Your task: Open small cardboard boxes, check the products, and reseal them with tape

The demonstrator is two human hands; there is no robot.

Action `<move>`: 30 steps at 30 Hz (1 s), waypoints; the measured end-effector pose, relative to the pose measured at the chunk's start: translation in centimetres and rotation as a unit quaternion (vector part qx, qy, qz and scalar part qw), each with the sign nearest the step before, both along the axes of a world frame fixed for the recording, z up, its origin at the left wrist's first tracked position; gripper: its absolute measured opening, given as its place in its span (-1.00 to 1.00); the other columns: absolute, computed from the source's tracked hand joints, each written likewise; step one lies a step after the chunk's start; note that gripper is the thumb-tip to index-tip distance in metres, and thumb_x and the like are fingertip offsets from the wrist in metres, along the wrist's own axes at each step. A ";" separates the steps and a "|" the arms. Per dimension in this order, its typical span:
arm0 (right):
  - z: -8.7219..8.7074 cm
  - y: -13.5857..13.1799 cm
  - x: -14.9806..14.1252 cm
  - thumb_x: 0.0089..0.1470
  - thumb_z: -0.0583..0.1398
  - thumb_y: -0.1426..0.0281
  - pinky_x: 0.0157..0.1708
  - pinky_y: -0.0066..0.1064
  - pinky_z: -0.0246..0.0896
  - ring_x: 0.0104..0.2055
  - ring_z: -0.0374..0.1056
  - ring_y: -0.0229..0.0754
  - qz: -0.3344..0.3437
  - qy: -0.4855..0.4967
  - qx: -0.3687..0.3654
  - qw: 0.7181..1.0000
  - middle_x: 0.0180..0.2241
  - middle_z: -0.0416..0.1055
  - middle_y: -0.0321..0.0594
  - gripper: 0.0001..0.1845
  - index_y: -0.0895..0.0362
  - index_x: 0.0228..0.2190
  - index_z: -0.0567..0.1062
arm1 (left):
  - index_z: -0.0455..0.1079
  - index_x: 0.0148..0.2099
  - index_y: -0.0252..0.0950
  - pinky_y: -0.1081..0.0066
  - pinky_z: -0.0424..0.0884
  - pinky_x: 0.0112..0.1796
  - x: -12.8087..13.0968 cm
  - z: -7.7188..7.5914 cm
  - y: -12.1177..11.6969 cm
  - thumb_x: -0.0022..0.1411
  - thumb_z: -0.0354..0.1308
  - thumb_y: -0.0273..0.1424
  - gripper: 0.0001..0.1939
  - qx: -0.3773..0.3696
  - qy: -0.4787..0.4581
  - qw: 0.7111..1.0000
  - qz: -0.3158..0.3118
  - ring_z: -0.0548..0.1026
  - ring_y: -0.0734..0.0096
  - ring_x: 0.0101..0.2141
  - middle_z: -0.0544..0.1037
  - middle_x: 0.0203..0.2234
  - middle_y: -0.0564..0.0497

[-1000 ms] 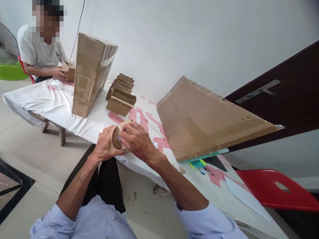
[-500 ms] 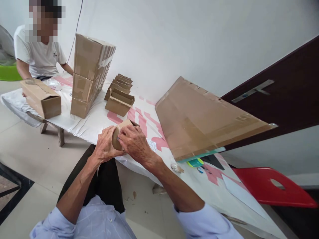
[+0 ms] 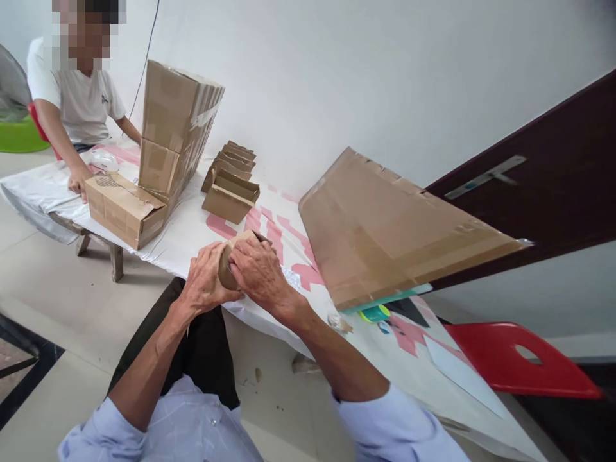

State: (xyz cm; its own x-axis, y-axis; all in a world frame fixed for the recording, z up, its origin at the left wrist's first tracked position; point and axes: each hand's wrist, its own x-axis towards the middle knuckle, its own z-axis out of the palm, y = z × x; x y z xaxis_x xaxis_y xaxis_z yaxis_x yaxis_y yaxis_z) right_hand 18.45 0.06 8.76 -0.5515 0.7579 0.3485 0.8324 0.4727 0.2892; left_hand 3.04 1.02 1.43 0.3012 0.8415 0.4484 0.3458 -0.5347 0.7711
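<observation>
Small cardboard box: centre of the frame, just left of the middle, held between the two hands at the near edge of the worktop (image 3: 176, 252); the small cardboard box (image 3: 226, 271) has one end turned to the lower left.
Long axis: seems to slant from that end towards the upper right, but fingers cover too much of the box to be sure.
Left hand: the left hand (image 3: 206, 279) grasps the box from its left side, fingers over the top, thumb reaching under the end.
Right hand: the right hand (image 3: 258, 268) is bent over the box, fingertips at the lower-left end; whether they pinch anything is hidden.
Open boxes: a row of open boxes (image 3: 228, 203) above the hands, the nearest with its opening up and long side slanting down to the right.
Upper left: a tall carton stack (image 3: 166, 115), with a closed carton (image 3: 115, 206) lying against its foot, its length running down to the right; a seated person (image 3: 79, 106) has a hand beside that carton.
Right: a large cardboard piece (image 3: 385, 237) leaning upright.
</observation>
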 end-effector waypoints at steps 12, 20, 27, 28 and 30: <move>0.5 -0.6 -0.1 0.32 0.08 0.48 -0.08 -0.19 0.19 -0.15 0.31 -0.01 0.026 0.122 -0.057 0.991 -0.30 0.47 -0.13 -0.78 0.06 -0.34 0.48 | 0.21 0.37 -0.19 -0.16 0.28 0.25 0.0 -0.1 0.1 -0.15 0.59 -0.30 0.06 0.009 0.000 1.000 0.003 0.29 -0.27 0.34 0.35 0.34 -0.30; 4.3 -1.8 5.1 0.30 0.13 0.31 -0.26 -0.33 0.27 -0.32 0.32 -0.18 -0.003 0.402 -0.076 0.912 -0.35 0.44 -0.27 -0.86 0.06 -0.32 0.42 | 0.21 0.39 -0.26 -0.11 0.30 0.30 -3.2 -0.7 2.2 -0.16 0.56 -0.15 0.10 -0.026 -0.046 0.998 -0.023 0.35 -0.23 0.31 0.37 0.31 -0.29; 0.1 -2.8 19.7 0.14 0.16 0.21 -0.31 -0.32 0.21 -0.41 0.25 -0.20 -0.182 0.509 -0.020 0.841 -0.46 0.37 -0.31 -0.80 0.08 -0.38 0.43 | 0.02 0.53 -0.18 -0.11 0.42 0.23 -7.7 -2.8 8.2 -0.29 0.61 0.04 0.42 -0.140 -0.091 0.983 -0.072 0.12 -0.36 0.45 0.16 0.47 -0.34; -1.3 -3.0 21.4 0.12 0.16 0.21 -0.31 -0.32 0.21 -0.41 0.24 -0.19 -0.204 0.521 -0.024 0.828 -0.47 0.36 -0.30 -0.80 0.08 -0.41 0.42 | 0.01 0.53 -0.13 -0.12 0.44 0.21 -8.1 -2.8 8.7 -0.33 0.62 0.05 0.45 -0.153 -0.099 0.980 -0.080 0.11 -0.36 0.45 0.18 0.47 -0.31; -4.1 -3.3 24.0 0.08 0.17 0.22 -0.29 -0.31 0.20 -0.40 0.24 -0.18 -0.244 0.544 -0.031 0.802 -0.49 0.36 -0.30 -0.80 0.07 -0.46 0.39 | 0.05 0.51 0.05 -0.14 0.42 0.24 -8.5 -2.4 9.2 -0.35 0.64 0.07 0.42 -0.176 -0.101 0.976 -0.083 0.13 -0.29 0.45 0.25 0.46 -0.13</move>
State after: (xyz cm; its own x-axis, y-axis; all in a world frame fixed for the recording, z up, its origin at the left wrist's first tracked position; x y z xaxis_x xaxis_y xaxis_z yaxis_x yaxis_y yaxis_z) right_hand 42.46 -3.26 4.62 0.4216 0.8257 0.3747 0.6665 -0.0019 -0.7455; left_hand -5.48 10.26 -0.98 0.3821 0.9010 0.2056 0.0982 -0.2608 0.9604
